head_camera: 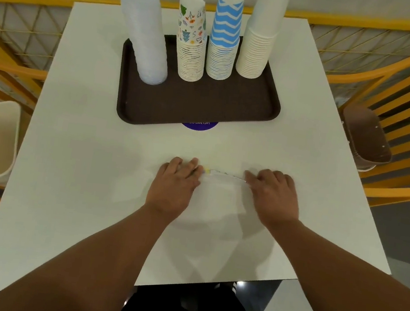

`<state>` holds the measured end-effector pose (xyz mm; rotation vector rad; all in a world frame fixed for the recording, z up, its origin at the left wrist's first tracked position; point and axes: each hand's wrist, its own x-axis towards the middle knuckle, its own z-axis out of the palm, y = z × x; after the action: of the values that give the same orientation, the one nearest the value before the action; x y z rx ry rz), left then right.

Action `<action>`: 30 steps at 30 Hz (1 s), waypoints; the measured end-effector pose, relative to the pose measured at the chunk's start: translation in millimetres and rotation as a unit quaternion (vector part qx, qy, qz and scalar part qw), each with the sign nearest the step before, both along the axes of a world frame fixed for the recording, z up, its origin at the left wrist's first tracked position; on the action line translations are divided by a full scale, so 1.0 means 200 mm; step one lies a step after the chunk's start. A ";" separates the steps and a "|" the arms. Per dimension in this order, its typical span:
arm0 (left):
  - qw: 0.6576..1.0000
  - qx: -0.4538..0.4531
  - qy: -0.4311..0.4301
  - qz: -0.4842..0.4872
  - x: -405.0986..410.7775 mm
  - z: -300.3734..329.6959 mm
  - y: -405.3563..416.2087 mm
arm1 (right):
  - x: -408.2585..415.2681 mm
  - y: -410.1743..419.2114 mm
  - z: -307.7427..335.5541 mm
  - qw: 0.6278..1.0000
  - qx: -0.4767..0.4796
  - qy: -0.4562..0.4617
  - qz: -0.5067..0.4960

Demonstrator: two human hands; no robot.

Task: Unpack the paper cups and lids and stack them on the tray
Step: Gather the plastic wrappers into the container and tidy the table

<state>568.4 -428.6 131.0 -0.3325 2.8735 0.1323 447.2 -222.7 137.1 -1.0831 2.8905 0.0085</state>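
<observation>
1. A dark brown tray is sitting toward the far side of a white table, with four stacks standing on its far half.
2. From left to right the stacks are running like this — a leaning column of translucent lids, a stack of paper cups with a colourful doodle print, a stack of cups with blue and white zigzags, and a tall stack of plain white cups that is reaching past the top edge of the view.
3. The near half of the tray is lying bare, and a purple round sticker is peeking out from under its near edge.
4. Both hands are resting palm-down on the table nearer the person, well apart from the tray.
5. The left hand and the right hand are pressing on a clear plastic wrapper lying flat between them — its printed top edge is stretching from one set of fingertips to the other.
6. The fingers are looking mostly straight, flattening the wrapper rather than curling round it.
7. Yellow chairs are standing around the table.
</observation>
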 end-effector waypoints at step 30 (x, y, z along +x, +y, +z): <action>0.978 0.082 0.171 -0.091 -0.01 -0.07 0.05 | 0.11 -0.09 -0.13 0.984 -0.159 -0.039 0.070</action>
<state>565.6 -418.4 116.1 -0.0116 3.1830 0.4274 469.5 -241.2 110.2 -1.2973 2.8026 -0.4942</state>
